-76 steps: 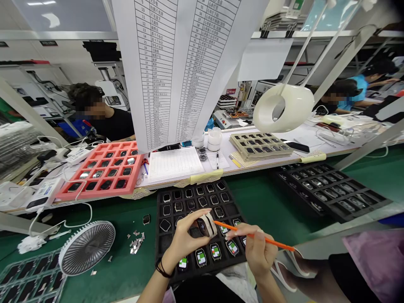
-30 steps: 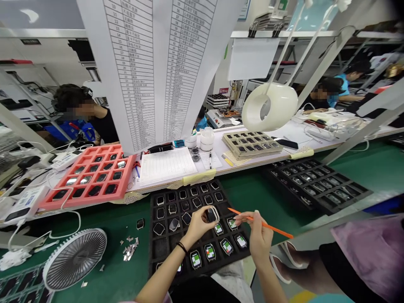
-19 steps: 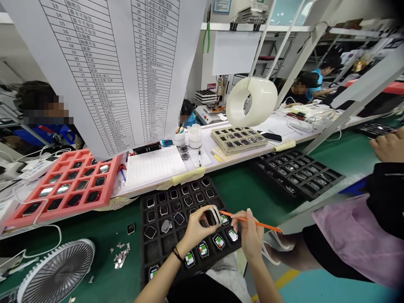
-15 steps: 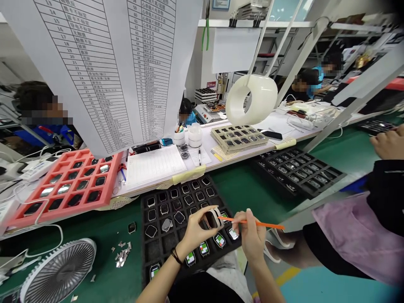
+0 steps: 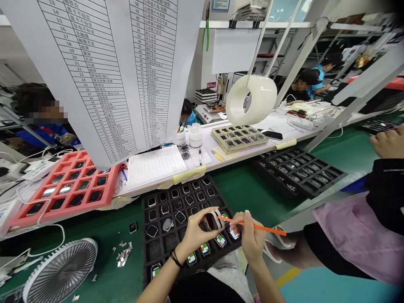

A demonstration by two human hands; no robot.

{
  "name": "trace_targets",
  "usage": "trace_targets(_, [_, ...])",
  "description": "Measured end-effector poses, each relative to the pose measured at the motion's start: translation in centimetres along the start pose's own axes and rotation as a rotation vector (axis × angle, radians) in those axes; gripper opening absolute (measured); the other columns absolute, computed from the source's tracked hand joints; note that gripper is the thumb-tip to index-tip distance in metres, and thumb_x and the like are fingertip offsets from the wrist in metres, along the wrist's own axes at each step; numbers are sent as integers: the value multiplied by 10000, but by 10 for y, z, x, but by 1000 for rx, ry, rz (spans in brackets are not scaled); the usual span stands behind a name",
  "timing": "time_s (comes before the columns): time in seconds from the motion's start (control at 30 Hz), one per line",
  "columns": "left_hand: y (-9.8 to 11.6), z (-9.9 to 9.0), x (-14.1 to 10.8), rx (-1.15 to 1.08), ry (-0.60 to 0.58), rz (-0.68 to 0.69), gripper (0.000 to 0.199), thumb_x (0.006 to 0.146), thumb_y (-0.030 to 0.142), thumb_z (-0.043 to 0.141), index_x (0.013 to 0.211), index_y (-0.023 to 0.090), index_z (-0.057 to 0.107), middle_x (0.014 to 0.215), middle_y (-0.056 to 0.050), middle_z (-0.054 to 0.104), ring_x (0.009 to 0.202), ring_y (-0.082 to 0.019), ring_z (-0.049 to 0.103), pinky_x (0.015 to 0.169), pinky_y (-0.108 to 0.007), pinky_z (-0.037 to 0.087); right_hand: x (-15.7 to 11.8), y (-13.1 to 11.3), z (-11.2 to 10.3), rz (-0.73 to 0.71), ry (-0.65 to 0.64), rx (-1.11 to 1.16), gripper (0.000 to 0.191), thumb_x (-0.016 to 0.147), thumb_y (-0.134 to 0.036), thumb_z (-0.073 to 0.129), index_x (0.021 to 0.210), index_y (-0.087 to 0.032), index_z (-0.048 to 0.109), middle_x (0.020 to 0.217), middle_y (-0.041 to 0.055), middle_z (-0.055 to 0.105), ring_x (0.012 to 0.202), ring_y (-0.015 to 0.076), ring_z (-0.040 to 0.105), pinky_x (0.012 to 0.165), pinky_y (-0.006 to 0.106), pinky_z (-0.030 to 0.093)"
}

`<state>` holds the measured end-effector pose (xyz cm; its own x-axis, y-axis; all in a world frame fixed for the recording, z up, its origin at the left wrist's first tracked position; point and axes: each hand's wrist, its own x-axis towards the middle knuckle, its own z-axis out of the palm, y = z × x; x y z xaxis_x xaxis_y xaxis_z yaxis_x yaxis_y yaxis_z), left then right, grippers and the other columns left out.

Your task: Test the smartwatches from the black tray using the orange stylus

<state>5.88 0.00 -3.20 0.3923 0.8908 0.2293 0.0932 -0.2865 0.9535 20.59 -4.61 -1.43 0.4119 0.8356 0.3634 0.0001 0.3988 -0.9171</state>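
Observation:
My left hand (image 5: 196,232) is shut on a smartwatch body (image 5: 212,221) with a pale rim, held up over a black foam tray (image 5: 164,248). My right hand (image 5: 251,237) pinches an orange stick (image 5: 252,226), and its tip reaches the watch's edge. Under both hands, the tray's pockets hold several watch bodies. Those nearest me show coloured screens, and my hands hide some of them.
A pink foam tray (image 5: 67,189) and a beige tray (image 5: 239,139) stand on the white bench. A second black tray (image 5: 298,172) lies on the green mat, with a small fan (image 5: 61,271) and metal scraps (image 5: 123,254) on the left. A person's hand (image 5: 387,142) shows at right.
The whole view has swung, so the bench and trays sit further left and lower. The orange stick's tip has come to the watch, and another person's hand has entered at right.

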Motion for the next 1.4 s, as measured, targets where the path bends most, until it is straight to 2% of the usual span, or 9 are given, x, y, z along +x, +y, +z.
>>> trace_targets(0.17, [-1, 0, 1, 40, 31, 2, 487, 627, 110, 724, 1108, 145, 657, 1062, -92, 724, 885, -236, 693, 713, -292, 582, 2, -1, 0, -12, -25, -56, 450, 976, -349, 416, 637, -187, 663, 510, 6, 552, 433, 110, 468, 420, 246, 362])
trace_targets(0.4, [3, -1, 1, 70, 9, 21, 503, 626, 104, 723, 1121, 160, 655, 1071, -85, 722, 907, -238, 690, 734, -297, 581, 3, -3, -2, 19, -15, -20, 470, 977, -364, 411, 614, -187, 652, 510, 6, 548, 436, 109, 465, 426, 247, 353])
trace_targets(0.8, [0, -6, -2, 102, 20, -33, 509, 629, 114, 716, 1130, 170, 644, 1048, -67, 722, 817, -202, 684, 691, -283, 564, 5, -2, 3, 63, -40, -67, 491, 969, -402, 410, 594, -188, 644, 502, 10, 566, 424, 110, 471, 424, 245, 372])
trace_targets(0.9, [6, -12, -2, 115, 28, -46, 501, 642, 125, 711, 1135, 188, 642, 1092, -70, 703, 784, -185, 670, 603, -254, 548, 4, 2, 2, 80, -26, -76, 453, 969, -422, 389, 704, -192, 676, 572, 25, 622, 474, 134, 530, 459, 258, 425])
trace_targets(1.0, [16, -19, -1, 128, 24, -34, 479, 656, 137, 707, 1126, 202, 643, 1171, -89, 645, 839, -192, 647, 490, -202, 492, 3, 7, 5, 142, -36, -134, 395, 957, -433, 409, 764, -197, 661, 747, 60, 694, 629, 171, 623, 595, 295, 508])
trace_targets(1.13, [25, -24, 0, 183, 31, -10, 438, 667, 117, 686, 1094, 205, 649, 1107, -85, 571, 803, -161, 598, 487, -186, 462, 1, 10, 17, 314, -165, -46, 293, 804, -405, 674, 673, -214, 494, 994, 95, 694, 811, 219, 662, 715, 337, 534])
trace_targets(1.23, [26, -25, 0, 154, 12, -48, 464, 684, 83, 642, 1127, 222, 627, 1085, -67, 521, 681, -99, 537, 475, -177, 445, -2, 8, 28, 381, -201, 48, 428, 706, -365, 771, 638, -230, 371, 867, 50, 666, 757, 204, 643, 669, 311, 516])
trace_targets(1.3, [27, -25, -1, 91, 12, -56, 500, 711, 111, 646, 1190, 241, 582, 1114, -71, 505, 691, -97, 526, 470, -169, 446, -3, 5, 32, 404, -172, 87, 454, 709, -366, 767, 630, -234, 340, 740, 2, 606, 731, 188, 619, 652, 287, 499])
trace_targets(1.4, [29, -26, -3, 14, 34, -52, 480, 734, 189, 691, 1194, 241, 567, 1159, -85, 504, 738, -109, 537, 501, -172, 479, -4, 2, 33, 427, -129, 145, 468, 716, -360, 761, 632, -233, 319, 682, -33, 532, 696, 159, 574, 648, 264, 489])
